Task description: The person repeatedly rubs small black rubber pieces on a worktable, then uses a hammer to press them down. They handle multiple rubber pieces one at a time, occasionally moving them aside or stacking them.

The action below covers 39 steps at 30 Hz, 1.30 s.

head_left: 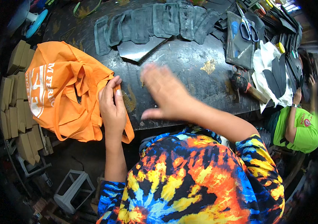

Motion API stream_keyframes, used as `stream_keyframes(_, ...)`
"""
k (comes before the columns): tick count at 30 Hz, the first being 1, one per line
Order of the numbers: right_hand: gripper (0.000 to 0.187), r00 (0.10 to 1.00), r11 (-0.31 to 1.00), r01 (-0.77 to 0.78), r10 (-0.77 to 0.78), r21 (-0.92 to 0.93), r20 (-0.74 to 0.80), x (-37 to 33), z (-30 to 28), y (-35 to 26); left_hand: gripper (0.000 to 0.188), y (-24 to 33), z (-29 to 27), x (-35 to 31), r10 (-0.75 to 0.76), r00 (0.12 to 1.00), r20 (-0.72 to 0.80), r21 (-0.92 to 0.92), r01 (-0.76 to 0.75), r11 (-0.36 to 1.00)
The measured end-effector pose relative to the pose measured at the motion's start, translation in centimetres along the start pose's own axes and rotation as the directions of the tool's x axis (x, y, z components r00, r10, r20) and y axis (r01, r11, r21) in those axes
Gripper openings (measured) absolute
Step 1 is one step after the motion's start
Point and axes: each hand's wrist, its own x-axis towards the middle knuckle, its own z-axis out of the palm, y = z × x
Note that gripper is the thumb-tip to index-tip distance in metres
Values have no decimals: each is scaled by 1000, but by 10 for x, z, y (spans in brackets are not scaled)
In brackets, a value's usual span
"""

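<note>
An orange cloth bag (67, 87) with white print lies crumpled at the left side of the dark work table (189, 78). My left hand (113, 106) is closed on the bag's right edge, beside a strap (129, 128) that hangs over the table's front edge. To the right of it, my right hand (166, 95) is above the tabletop, blurred by motion. Its fingers are stretched out with the thumb apart, and nothing shows in it. Beyond my hands lies a shiny black flat piece (142, 49).
Dark flat pieces (140, 24) line the back. At right lie blue-handled scissors (245, 30), a wooden-handled tool (257, 94) and black strips (276, 76) on white material (260, 61). A person in green (303, 128) is at far right. Tan blocks (12, 93) and a grey stool (69, 201) stand left.
</note>
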Motion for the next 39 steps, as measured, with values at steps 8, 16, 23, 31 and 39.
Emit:
stream_keyframes(8, 104, 961, 966, -197, 224, -165, 160, -36, -56, 30, 36, -4, -2, -5, 26, 1000, -2, 34, -26, 999)
stream_keyframes(16, 113, 952, 996, -93, 90, -5, 293, -48, -57, -9, 36, -2, 2, -1, 27, 1000, -16, 32, -26, 999)
stream_keyframes(23, 114, 997, 996, -31, 38, -83, 74, -24, -33, 15, 34, -1, 1, -3, 37, 999, -25, 32, -37, 999)
stream_keyframes(31, 105, 965, 999, 29, -32, 17, 260, -52, -60, -1, 34, -2, 2, -1, 30, 999, -20, 23, -30, 999)
stream_keyframes(39, 105, 945, 988, 95, -128, 120, 300, -47, -46, -27, 33, -1, -1, -3, 36, 999, -16, 21, -36, 999)
